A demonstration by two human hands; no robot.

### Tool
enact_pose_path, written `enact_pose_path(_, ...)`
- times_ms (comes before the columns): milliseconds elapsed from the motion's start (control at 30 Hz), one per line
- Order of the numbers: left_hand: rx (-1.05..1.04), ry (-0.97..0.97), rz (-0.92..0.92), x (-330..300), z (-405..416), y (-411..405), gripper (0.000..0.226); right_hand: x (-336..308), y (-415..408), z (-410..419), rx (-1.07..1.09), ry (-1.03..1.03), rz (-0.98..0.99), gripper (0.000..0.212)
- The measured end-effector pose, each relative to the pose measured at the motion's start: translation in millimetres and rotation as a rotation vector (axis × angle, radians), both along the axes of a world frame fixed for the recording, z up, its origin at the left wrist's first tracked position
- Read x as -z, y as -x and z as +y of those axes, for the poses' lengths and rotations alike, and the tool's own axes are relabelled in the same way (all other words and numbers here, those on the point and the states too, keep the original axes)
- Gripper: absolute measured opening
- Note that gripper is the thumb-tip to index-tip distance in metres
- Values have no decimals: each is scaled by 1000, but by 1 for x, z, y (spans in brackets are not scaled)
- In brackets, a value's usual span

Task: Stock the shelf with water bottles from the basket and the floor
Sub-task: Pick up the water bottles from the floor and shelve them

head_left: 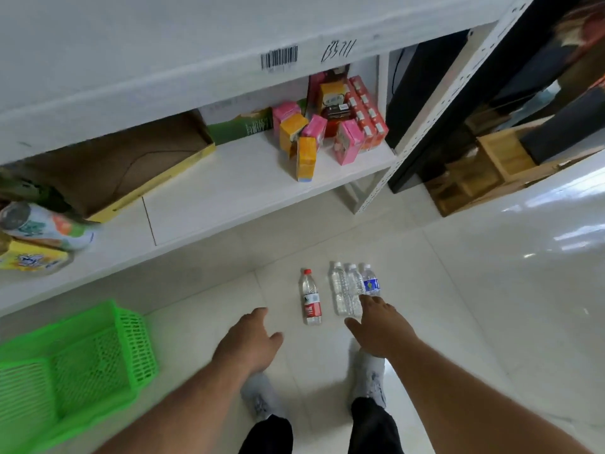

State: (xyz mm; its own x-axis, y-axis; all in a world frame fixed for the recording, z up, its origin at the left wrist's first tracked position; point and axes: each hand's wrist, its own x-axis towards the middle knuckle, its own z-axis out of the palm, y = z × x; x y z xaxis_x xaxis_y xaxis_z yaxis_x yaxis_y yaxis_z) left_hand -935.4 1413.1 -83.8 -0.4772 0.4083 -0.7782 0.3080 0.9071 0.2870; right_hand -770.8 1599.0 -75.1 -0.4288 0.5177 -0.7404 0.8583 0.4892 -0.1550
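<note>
Four small clear plastic water bottles stand on the glossy pale tiled floor (474, 290) at lower centre of the frame. The red-capped bottle with a red-and-white label (311, 298) stands alone on the left; just beside it to the right is a tight row of three white-capped bottles: an unlabelled clear bottle (339, 291), a second clear bottle (353, 290) touching it, and a bottle with a blue label (371, 281) at the right end. The right hand (381, 326) reaches in from the lower right with fingers extended and spread; its fingertips overlap the lower part of the row, and whether they touch a bottle cannot be determined. The left hand (250, 342) hovers at lower centre, fingers relaxed and loosely extended, holding nothing, near the red-capped bottle but apart from it. A bright green perforated plastic basket (98, 365) sits on the floor at lower left; no bottles are visible inside it. The white metal shelf (235, 191) crosses the upper half of the frame and carries an open brown cardboard box (124, 165) at left and a cluster of pink and orange drink cartons (314, 136) at upper centre. A printed can (42, 226) lies at the left edge.
</note>
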Motion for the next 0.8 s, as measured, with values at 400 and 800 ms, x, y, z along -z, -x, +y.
enact_pose_path(400, -275, 27, -77, 344, 66, -50, 77, 356, 0, 87, -6, 20, -52, 49)
enact_pose_path(800, -381, -8, -96, 519, 119, -68, 64, 518, 22, 101, 110, -167, 60, 42)
